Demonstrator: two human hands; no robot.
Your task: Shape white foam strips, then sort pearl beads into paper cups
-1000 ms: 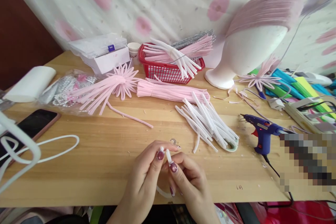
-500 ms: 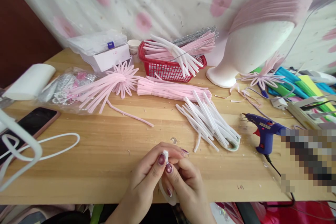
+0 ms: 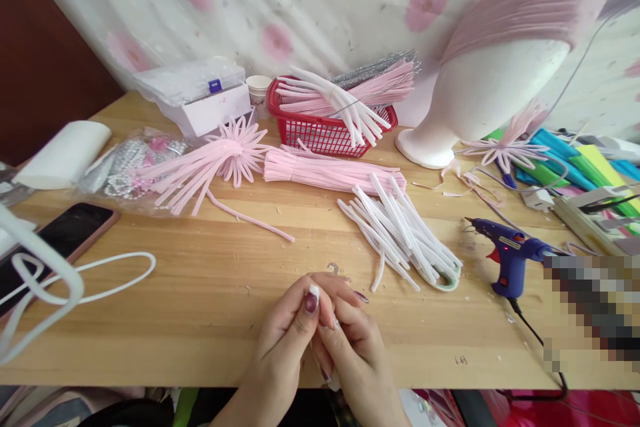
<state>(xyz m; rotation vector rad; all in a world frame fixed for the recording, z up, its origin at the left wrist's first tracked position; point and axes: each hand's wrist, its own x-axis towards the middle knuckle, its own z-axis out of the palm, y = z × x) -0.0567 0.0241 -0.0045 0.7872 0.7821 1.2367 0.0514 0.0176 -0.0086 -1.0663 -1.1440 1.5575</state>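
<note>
Both my hands meet at the near edge of the wooden table (image 3: 210, 307). My left hand (image 3: 290, 340) and my right hand (image 3: 350, 347) are closed together, pinching a white pipe cleaner (image 3: 314, 291) whose tip shows just above my left thumbnail. The rest of the stem is hidden behind my fingers. A pile of white pipe cleaners (image 3: 400, 233) lies a short way beyond my right hand.
Pink pipe cleaner bundles (image 3: 325, 170) and a pink flower shape (image 3: 235, 153) lie mid-table. A red basket (image 3: 320, 130) holds more stems. A foam head (image 3: 480, 100), a blue glue gun (image 3: 507, 257), a phone (image 3: 60, 233), white cord (image 3: 85, 277) and a plastic box (image 3: 200, 97) stand around.
The two white tips that stood apart between my fingers have been brought together, and less of the stem shows. My hands have closed tighter against each other.
</note>
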